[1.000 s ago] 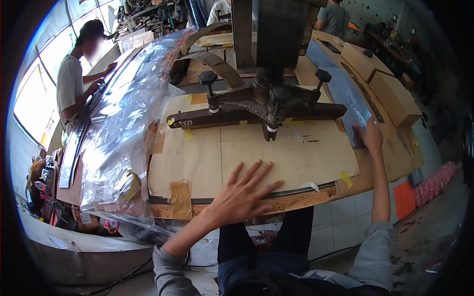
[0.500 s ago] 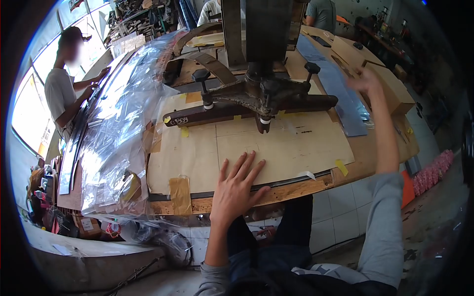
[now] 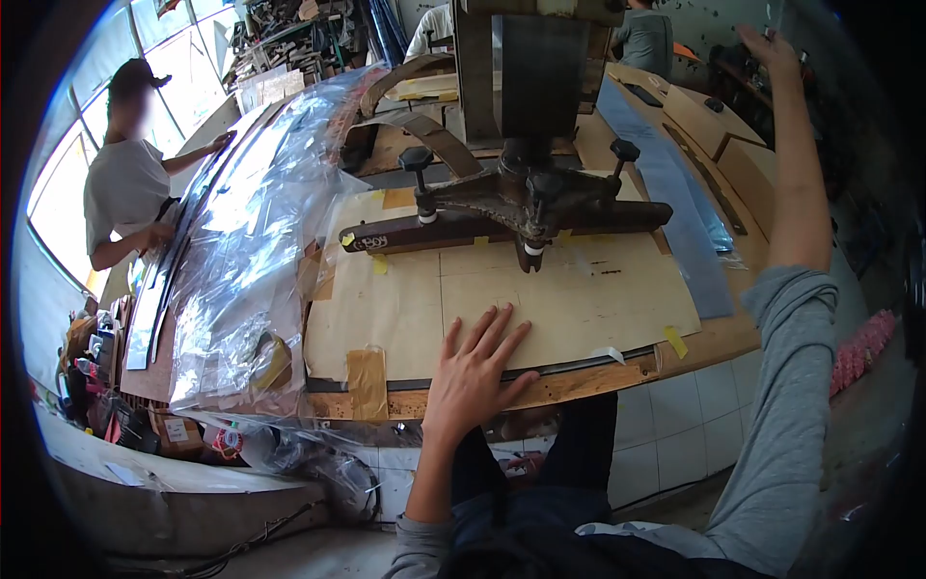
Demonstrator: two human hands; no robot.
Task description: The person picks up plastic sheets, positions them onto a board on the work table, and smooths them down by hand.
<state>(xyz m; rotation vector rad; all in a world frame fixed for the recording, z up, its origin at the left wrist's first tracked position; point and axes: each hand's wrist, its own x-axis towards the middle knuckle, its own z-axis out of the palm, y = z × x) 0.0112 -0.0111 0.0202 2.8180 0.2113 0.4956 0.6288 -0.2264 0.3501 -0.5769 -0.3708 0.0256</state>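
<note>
My left hand (image 3: 473,367) lies flat with fingers spread on a cream paper sheet (image 3: 569,309) marked with thin pencil lines, near the table's front edge. Over the sheet stands a dark metal press head (image 3: 526,203) with a long bar (image 3: 405,234), black knobs and a slotted centre tip. Yellow tape (image 3: 676,342) and brown tape (image 3: 367,384) sit along the sheet's edges. My right hand (image 3: 772,53) is raised at the far upper right, away from the sheet. Its fingers are small and partly hidden, so I cannot tell whether it grips anything.
Clear plastic film (image 3: 231,280) covers the table's left side. A co-worker (image 3: 125,183) stands beyond it, hands at long dark strips (image 3: 174,251). Blue-grey strips (image 3: 666,183) and brown boards (image 3: 748,174) lie at right. Another person (image 3: 644,43) is at the back.
My right hand has moved up and to the right, from above the boards to the upper right edge. My left hand stays on the sheet. The view has shifted slightly.
</note>
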